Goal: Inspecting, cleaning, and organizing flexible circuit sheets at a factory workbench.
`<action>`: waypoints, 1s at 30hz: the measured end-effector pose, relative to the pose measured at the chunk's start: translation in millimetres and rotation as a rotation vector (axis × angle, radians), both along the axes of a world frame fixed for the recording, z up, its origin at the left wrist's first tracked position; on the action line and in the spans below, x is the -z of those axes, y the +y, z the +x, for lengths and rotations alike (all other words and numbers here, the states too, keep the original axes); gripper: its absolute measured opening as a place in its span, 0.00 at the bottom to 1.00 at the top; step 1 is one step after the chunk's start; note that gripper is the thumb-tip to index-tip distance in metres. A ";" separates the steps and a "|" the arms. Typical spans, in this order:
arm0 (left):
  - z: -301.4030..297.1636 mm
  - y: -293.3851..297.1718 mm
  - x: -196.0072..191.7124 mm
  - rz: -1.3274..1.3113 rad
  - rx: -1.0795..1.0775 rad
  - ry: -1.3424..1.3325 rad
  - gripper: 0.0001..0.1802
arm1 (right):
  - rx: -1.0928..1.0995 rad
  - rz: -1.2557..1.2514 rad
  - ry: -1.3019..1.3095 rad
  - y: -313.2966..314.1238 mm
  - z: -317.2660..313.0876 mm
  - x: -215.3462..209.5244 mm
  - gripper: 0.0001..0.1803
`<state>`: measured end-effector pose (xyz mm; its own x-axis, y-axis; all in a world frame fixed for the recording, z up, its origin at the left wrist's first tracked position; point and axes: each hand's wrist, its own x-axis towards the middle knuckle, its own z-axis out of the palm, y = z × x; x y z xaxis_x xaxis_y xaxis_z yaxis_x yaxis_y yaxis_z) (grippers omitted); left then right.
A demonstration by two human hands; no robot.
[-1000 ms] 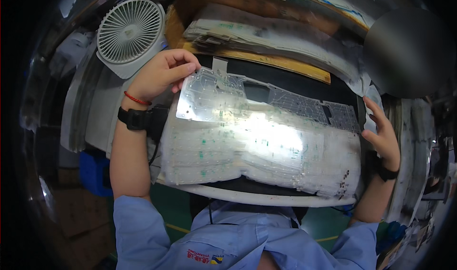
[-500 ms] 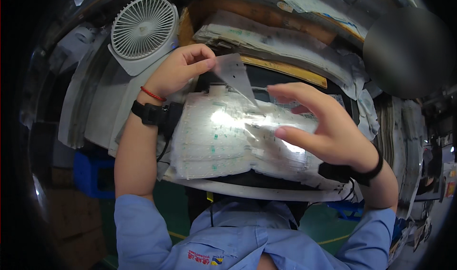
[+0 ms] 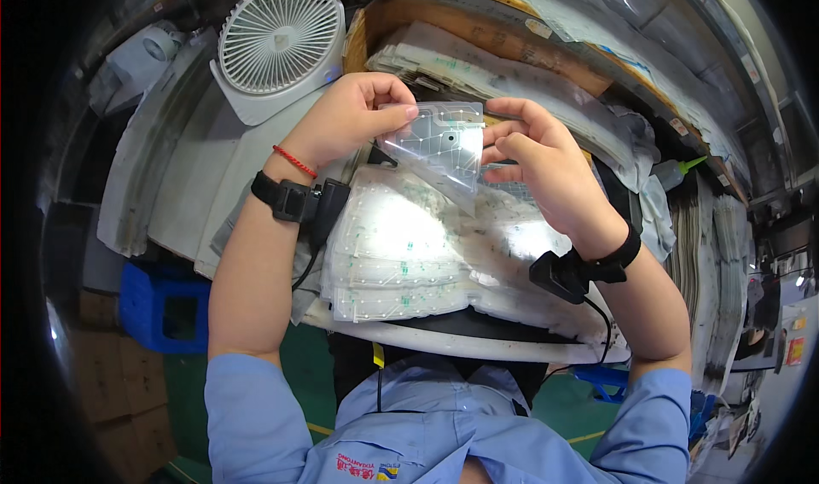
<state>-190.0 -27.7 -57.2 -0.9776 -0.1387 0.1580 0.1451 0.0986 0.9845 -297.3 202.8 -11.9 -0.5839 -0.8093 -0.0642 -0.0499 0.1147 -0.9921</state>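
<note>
My left hand (image 3: 358,119) pinches the upper left corner of a clear plastic sheet (image 3: 444,136) printed with thin lines and dots. The sheet hangs tilted above the work surface, its lower tip pointing down. My right hand (image 3: 550,164) is at the sheet's right edge, its fingers apart and pointing left; whether they touch the film is hard to make out. Below both hands lie two fanned piles of similar clear sheets, a left pile (image 3: 388,266) with green marks and a right pile (image 3: 525,245), both glossy with glare.
A white fan (image 3: 281,40) stands at the far left. Behind the hands, stacked sheets (image 3: 461,61) rest by a wooden board (image 3: 503,44). More stacks (image 3: 712,262) line the right side, near a bottle with a green tip (image 3: 674,170). A blue stool (image 3: 162,309) is at lower left.
The held sheet has turned so that its printed pattern faces up more. My right hand has moved up and away from me, to the sheet's right edge. My left hand has shifted slightly right.
</note>
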 end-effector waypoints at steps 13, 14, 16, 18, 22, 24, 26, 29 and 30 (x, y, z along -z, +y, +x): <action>0.5 0.5 -0.6 -0.050 0.011 -0.012 0.06 | 0.023 0.026 0.038 -4.0 5.4 6.1 0.26; 0.6 0.2 -0.5 -0.049 0.017 0.003 0.06 | 0.001 0.031 0.078 -3.4 5.6 7.0 0.26; 1.1 1.0 -1.2 -0.061 0.016 0.005 0.06 | -0.014 0.028 0.082 -2.3 3.6 10.4 0.26; 1.3 0.4 -0.6 -0.072 0.013 0.005 0.06 | -0.030 0.027 0.084 -0.3 3.5 10.2 0.27; 2.6 -0.1 -0.5 -0.033 0.023 0.027 0.06 | 0.035 -0.013 0.030 7.8 6.2 6.9 0.27; 2.5 0.4 -1.3 -0.016 0.011 0.027 0.06 | 0.047 -0.032 0.021 10.7 9.3 8.5 0.27; 2.0 -0.3 -0.6 -0.021 0.018 0.024 0.06 | 0.003 -0.071 -0.077 10.7 14.7 12.3 0.27; 1.4 0.0 -1.0 -0.032 0.025 0.030 0.07 | -0.050 -0.064 0.002 9.9 17.9 21.0 0.27; 1.0 -0.4 -0.4 -0.033 0.027 0.030 0.07 | -0.041 -0.063 -0.012 8.5 18.9 20.4 0.27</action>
